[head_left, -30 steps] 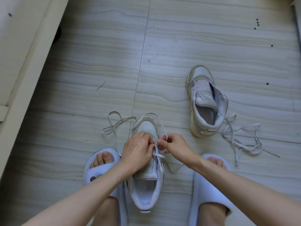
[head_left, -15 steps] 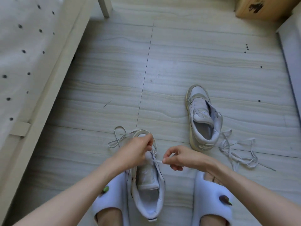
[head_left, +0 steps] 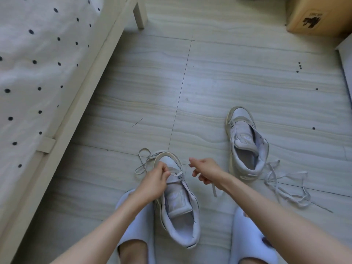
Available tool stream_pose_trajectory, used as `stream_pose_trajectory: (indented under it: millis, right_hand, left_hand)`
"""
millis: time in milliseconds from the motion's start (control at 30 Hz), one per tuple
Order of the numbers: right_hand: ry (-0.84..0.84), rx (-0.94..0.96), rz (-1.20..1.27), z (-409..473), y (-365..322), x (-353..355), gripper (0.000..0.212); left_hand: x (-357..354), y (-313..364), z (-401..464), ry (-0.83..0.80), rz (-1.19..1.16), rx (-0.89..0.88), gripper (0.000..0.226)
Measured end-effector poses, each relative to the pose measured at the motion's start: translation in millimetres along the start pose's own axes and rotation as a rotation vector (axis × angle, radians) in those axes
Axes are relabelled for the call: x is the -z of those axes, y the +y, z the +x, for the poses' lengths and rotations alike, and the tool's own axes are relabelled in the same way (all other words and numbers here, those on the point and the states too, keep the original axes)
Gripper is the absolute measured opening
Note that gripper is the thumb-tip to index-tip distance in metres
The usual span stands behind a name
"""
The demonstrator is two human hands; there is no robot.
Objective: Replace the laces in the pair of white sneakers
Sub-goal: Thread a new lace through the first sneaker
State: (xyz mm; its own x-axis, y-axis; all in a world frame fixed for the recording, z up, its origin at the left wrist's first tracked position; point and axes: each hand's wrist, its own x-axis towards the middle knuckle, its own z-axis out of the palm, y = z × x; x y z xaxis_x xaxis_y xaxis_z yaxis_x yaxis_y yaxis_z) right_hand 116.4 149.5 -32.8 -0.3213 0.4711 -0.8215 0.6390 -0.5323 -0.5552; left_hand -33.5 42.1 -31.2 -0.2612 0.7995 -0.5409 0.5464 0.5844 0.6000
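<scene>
Two hands work a soft, floppy lace point(head_left: 213, 188) on the near sneaker point(head_left: 179, 204): left hand point(head_left: 155, 181) pinches at the eyelets, right hand point(head_left: 206, 171) grips its loose end.

A white sneaker point(head_left: 179, 204) is seen on the tiled floor point(head_left: 209, 82) between two pale slippers point(head_left: 251, 242). Its lace point(head_left: 178, 174) is pinched near the toe by the left hand point(head_left: 154, 182), and one end is held by the right hand point(head_left: 204, 171) (the tip hangs below the wrist). The second sneaker point(head_left: 245, 145) is placed to the right, with a loose lace point(head_left: 285, 187) beside it.
</scene>
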Motion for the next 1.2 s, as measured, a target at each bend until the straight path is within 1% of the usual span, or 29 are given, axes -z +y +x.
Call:
stream_pose_trajectory:
  millis: [100, 133, 200, 267, 300, 367, 433, 500, 600, 700, 767, 800, 867, 900, 967, 1000, 1133, 1200]
  right_hand:
    - [0.009, 0.071, -0.109, 15, -6, -18, 0.035]
    - [0.025, 0.084, -0.128, 19, -8, -23, 0.032]
    - [0.077, 0.059, -0.16, 27, -9, -29, 0.017]
    - [0.1, 0.021, -0.239, 29, -9, -35, 0.019]
    - [0.088, 0.032, -0.257, 29, -9, -38, 0.022]
    - [0.046, 0.086, -0.171, 24, -12, -39, 0.026]
    - [-0.028, 0.09, 0.034, 16, -16, -32, 0.022]
    - [-0.145, 0.069, 0.223, 8, -20, -23, 0.014]
    - [-0.207, 0.136, 0.273, -6, -34, -14, 0.015]
    - [-0.166, 0.262, 0.315, -21, -59, -2, 0.017]
    - [-0.14, 0.331, 0.264, -32, -73, 9, 0.017]
    - [-0.152, 0.346, 0.216, -39, -77, 14, 0.018]
    - [-0.21, 0.337, 0.077, -56, -82, 19, 0.02]
    - [-0.236, 0.321, -0.002, -64, -85, 19, 0.021]
    - [-0.257, 0.294, -0.113, -79, -91, 20, 0.023]
    - [-0.256, 0.294, -0.121, -85, -95, 22, 0.023]
    - [-0.219, 0.323, -0.071, -110, -112, 36, 0.021]
    - [-0.211, 0.335, -0.074, -124, -117, 39, 0.022]
  left_hand:
    - [-1, -1, 2, -0.036, 0.026, -0.044, 0.026]
    - [-1, -2, 4, -0.057, 0.049, -0.055, 0.025]
    - [-2, -8, 6, -0.067, 0.064, -0.064, 0.026]
    - [-2, -13, 4, -0.057, 0.011, -0.067, 0.027]
    - [-3, -16, 3, -0.054, -0.008, -0.066, 0.027]
    - [-3, -19, 1, -0.054, -0.022, -0.073, 0.027]
    - [-3, -21, 1, -0.057, -0.021, -0.089, 0.027]
    - [-3, -22, 2, -0.041, -0.033, -0.102, 0.026]
    - [-3, -23, 2, -0.011, -0.124, -0.083, 0.024]
    - [3, -21, 0, 0.042, -0.231, -0.035, 0.025]
    - [13, -14, -4, 0.083, -0.236, -0.038, 0.025]
    - [18, -9, -7, 0.096, -0.212, -0.068, 0.026]
    - [30, 4, -13, 0.108, -0.112, -0.183, 0.029]
    - [36, 12, -16, 0.11, -0.05, -0.247, 0.027]
    - [48, 28, -22, 0.131, 0.027, -0.334, 0.014]
    - [54, 35, -25, 0.149, 0.04, -0.359, 0.008]
    - [87, 55, -46, 0.247, 0.039, -0.404, 0.005]
    - [105, 67, -59, 0.313, 0.014, -0.417, 0.014]
